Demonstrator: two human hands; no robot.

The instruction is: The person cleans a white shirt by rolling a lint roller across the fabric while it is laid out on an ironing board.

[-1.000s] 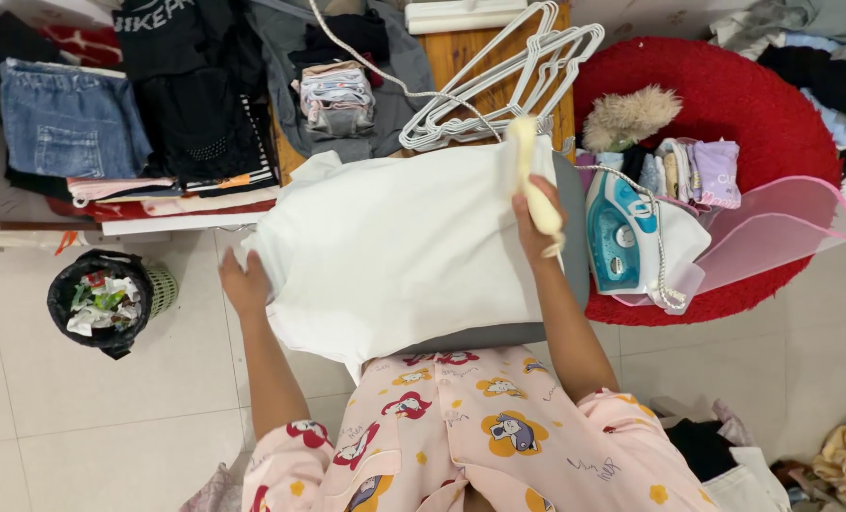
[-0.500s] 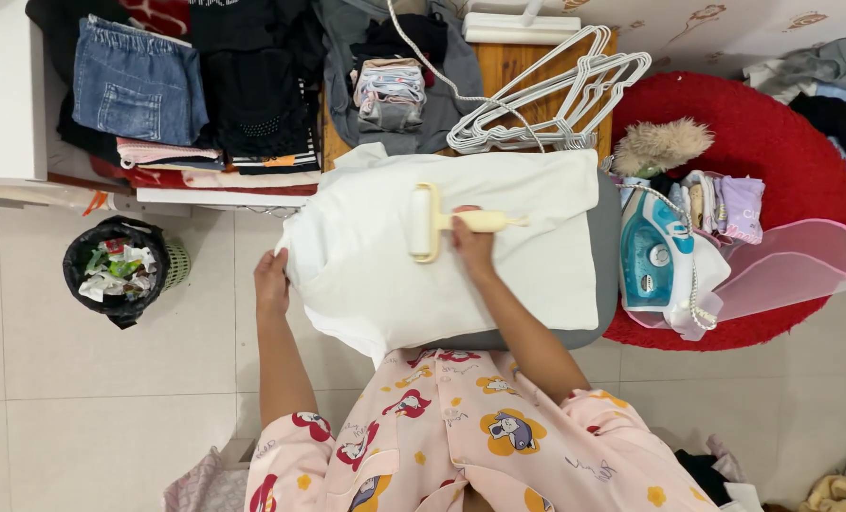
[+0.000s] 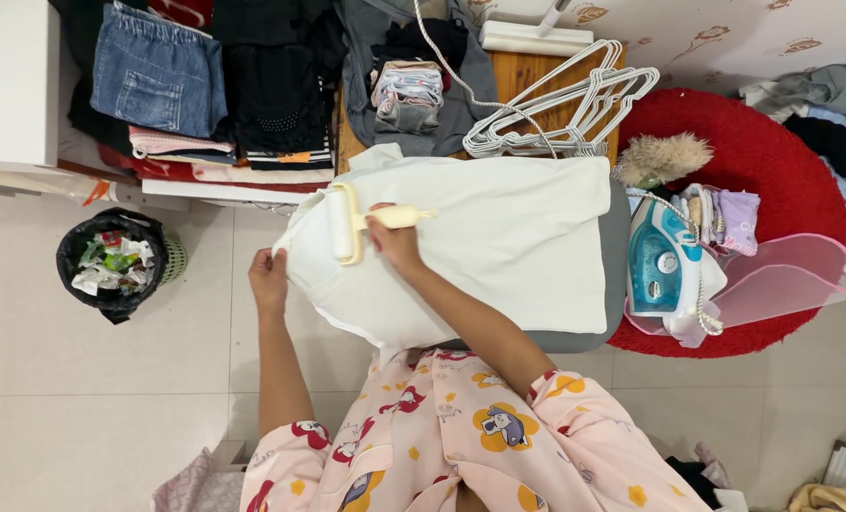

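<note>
1. White cloth, a garment (image 3: 480, 246), lies spread over the grey ironing board (image 3: 615, 275) in front of us.
2. We see no packages or signs; the one label-like mark is an orange strip on the folded clothes stack (image 3: 233, 104) at upper left.
3. Our right hand (image 3: 395, 237) reaches forward with the forearm slanting across the garment, fingers wrapped around the cream handle of a lint roller (image 3: 347, 221), whose roll lies on the cloth near its left end.
4. Our left hand (image 3: 269, 280) stretches straight out, fingers closed on the left edge of the garment.
5. A blue-and-white iron (image 3: 660, 270) stands at the right end of the board, just beside a pink tray (image 3: 793, 275) on the red round rug (image 3: 774, 142).
6. White hangers (image 3: 565, 109) lie on the wooden desk (image 3: 518, 71) beyond the board.
7. A black-lined bin (image 3: 115, 265) of scraps sits on the tiled floor at left.
</note>
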